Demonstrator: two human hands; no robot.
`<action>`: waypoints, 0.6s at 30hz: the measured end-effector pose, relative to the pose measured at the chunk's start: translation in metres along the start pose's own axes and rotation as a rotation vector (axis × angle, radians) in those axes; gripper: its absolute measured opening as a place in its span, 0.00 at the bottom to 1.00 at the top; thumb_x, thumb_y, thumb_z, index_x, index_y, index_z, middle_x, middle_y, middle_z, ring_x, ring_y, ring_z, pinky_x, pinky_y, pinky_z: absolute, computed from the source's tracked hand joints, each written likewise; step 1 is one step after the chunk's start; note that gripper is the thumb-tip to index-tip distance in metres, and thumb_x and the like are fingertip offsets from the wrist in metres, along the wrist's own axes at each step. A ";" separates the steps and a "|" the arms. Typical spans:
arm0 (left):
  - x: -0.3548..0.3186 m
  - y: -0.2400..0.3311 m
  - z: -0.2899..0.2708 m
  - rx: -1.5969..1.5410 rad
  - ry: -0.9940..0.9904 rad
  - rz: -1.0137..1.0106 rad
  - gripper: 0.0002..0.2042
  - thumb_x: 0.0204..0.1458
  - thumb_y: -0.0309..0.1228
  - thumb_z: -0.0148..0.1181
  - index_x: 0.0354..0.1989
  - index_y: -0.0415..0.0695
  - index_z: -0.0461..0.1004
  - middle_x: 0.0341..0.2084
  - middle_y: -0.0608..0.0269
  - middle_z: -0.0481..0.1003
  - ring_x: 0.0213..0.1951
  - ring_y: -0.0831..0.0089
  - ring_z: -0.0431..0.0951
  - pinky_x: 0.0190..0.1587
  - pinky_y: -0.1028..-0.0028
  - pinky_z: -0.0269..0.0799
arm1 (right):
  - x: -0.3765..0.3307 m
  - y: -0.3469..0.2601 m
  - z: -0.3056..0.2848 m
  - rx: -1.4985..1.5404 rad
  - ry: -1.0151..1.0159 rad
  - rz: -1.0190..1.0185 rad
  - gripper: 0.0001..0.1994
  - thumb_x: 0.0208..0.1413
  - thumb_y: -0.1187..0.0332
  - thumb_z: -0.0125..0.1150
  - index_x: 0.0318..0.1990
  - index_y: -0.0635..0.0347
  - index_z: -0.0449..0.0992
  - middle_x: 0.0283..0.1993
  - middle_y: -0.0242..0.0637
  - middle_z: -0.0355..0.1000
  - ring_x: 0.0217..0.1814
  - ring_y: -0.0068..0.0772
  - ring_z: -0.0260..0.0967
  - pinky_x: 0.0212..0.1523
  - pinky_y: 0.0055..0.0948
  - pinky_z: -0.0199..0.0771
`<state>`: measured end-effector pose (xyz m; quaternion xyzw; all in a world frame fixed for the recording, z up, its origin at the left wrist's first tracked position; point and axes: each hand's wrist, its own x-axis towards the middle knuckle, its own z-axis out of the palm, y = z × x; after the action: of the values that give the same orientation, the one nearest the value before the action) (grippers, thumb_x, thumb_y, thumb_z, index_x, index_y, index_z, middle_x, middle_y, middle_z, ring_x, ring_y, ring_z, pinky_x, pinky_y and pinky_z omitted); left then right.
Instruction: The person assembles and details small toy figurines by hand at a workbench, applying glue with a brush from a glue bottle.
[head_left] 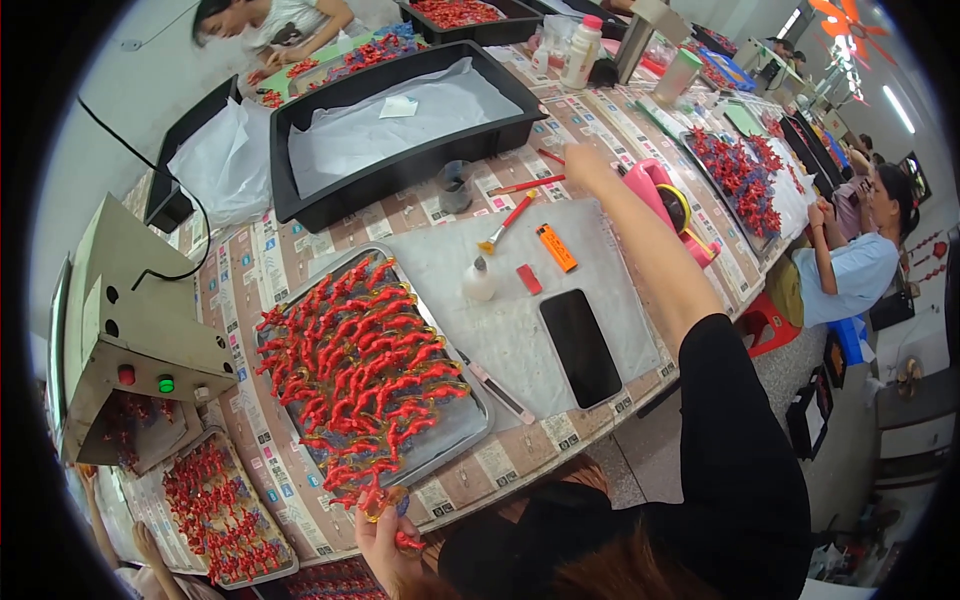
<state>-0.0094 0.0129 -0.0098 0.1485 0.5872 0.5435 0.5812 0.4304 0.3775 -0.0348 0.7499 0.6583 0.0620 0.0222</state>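
At the table's near edge, my left hand [388, 545] is closed around a small red figurine [374, 497] with an amber, see-through part. Beside it, a metal tray [462, 412] carries rows of similar red figurines [360, 350]. My right arm stretches far across the table. There my right hand [590, 166] is close to a red pencil-like stick [530, 185], its fingers hidden behind the back of the hand. Between the hands lie a brush with a red handle [512, 219], an orange lighter [556, 248], a small red block [529, 279] and a black phone [580, 348].
A craft knife [500, 393] and a small squeeze bottle [479, 280] lie near the tray. Further back are a black bin [400, 178], a dark cup [455, 187] and a pink tape dispenser [655, 195]. A metal machine [150, 330] stands left. Other people work around the table.
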 end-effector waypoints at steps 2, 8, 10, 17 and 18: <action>0.001 0.001 0.002 0.012 0.007 0.001 0.14 0.45 0.23 0.48 0.43 0.39 0.62 0.29 0.58 0.71 0.13 0.82 0.62 0.11 0.85 0.56 | -0.007 -0.007 0.004 -0.073 -0.003 -0.008 0.09 0.43 0.72 0.49 0.32 0.66 0.72 0.31 0.52 0.69 0.37 0.42 0.69 0.37 0.37 0.69; -0.001 0.001 0.002 -0.046 0.054 -0.003 0.12 0.45 0.23 0.48 0.41 0.38 0.63 0.23 0.62 0.70 0.13 0.82 0.62 0.12 0.84 0.56 | -0.020 -0.037 -0.061 0.471 0.421 -0.005 0.09 0.44 0.70 0.53 0.32 0.67 0.70 0.31 0.45 0.70 0.33 0.38 0.70 0.35 0.31 0.71; 0.002 0.004 0.000 -0.124 -0.021 -0.088 0.17 0.46 0.20 0.46 0.47 0.37 0.58 0.33 0.56 0.70 0.16 0.79 0.65 0.16 0.83 0.60 | -0.028 -0.077 -0.078 1.680 0.082 -0.076 0.09 0.43 0.69 0.55 0.28 0.66 0.69 0.26 0.37 0.70 0.29 0.28 0.69 0.29 0.25 0.69; 0.002 0.008 -0.004 -0.126 -0.034 -0.073 0.15 0.45 0.20 0.47 0.44 0.36 0.61 0.33 0.56 0.70 0.17 0.79 0.65 0.18 0.83 0.61 | 0.005 -0.133 -0.028 1.083 -0.028 -0.273 0.09 0.34 0.68 0.60 0.23 0.63 0.72 0.22 0.38 0.71 0.27 0.29 0.70 0.29 0.25 0.67; 0.001 0.007 -0.005 -0.132 -0.026 -0.073 0.15 0.45 0.20 0.47 0.44 0.36 0.61 0.33 0.56 0.70 0.17 0.79 0.65 0.18 0.83 0.61 | 0.011 -0.131 -0.025 1.082 -0.035 -0.281 0.09 0.34 0.68 0.60 0.23 0.63 0.72 0.22 0.38 0.71 0.27 0.29 0.70 0.29 0.25 0.67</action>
<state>-0.0174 0.0138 -0.0061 0.0953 0.5477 0.5574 0.6166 0.2994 0.4050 -0.0245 0.5604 0.6892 -0.3009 -0.3470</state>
